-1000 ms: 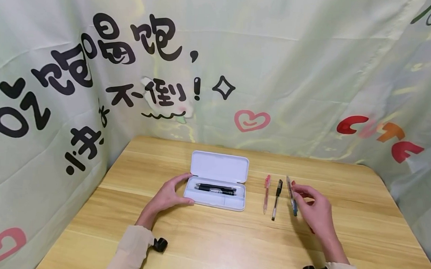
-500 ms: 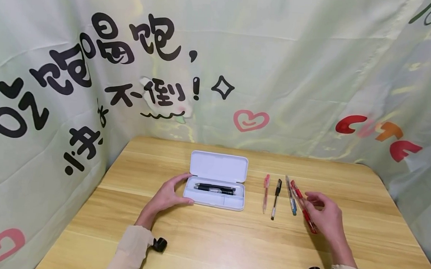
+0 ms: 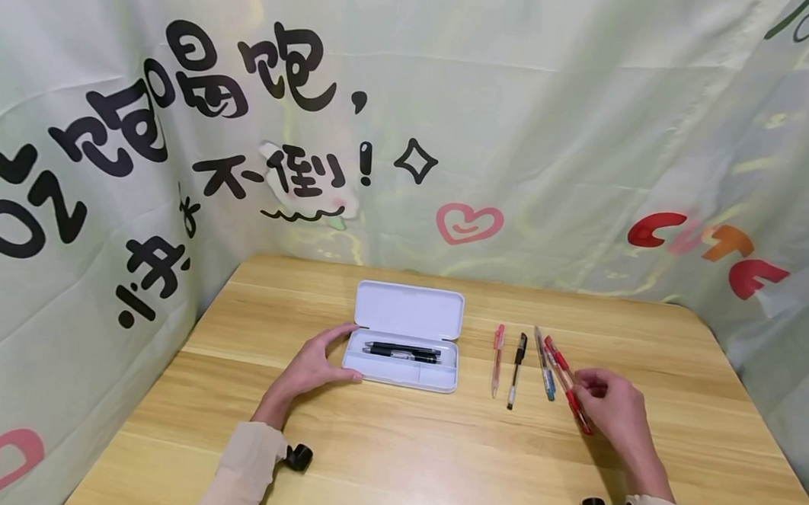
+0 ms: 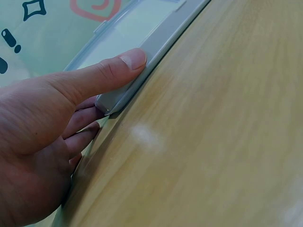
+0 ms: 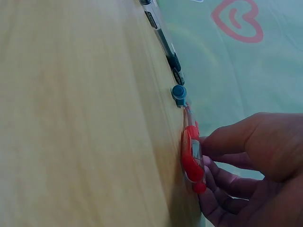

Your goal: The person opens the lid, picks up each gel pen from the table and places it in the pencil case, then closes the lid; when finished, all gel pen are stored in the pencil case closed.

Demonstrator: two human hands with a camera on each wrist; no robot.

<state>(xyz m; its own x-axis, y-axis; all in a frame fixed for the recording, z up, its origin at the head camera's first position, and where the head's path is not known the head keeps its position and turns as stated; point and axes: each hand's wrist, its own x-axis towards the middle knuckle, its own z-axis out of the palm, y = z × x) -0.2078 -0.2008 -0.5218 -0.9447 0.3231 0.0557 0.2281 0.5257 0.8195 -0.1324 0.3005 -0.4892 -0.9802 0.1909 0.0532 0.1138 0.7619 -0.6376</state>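
Note:
My left hand holds the left end of an open white pencil case, its thumb over the front edge and its fingers around the side. In the left wrist view the thumb lies on the case's rim. Two black pens lie inside the case. My right hand pinches a red pen from its right side. That pen slants on the table, its far end close to a blue-tipped clear pen. In the right wrist view, the red pen sits at the thumb and fingertips.
Left of the blue-tipped pen lie a black-capped pen and a pink pen, roughly parallel. The case's lid stands tilted back. A printed curtain hangs behind the wooden table and along its sides.
My right hand has moved right, from beside the blue-tipped pen to the red pen, which shows more fully now. My left hand has stayed on the case. The head view has shifted slightly.

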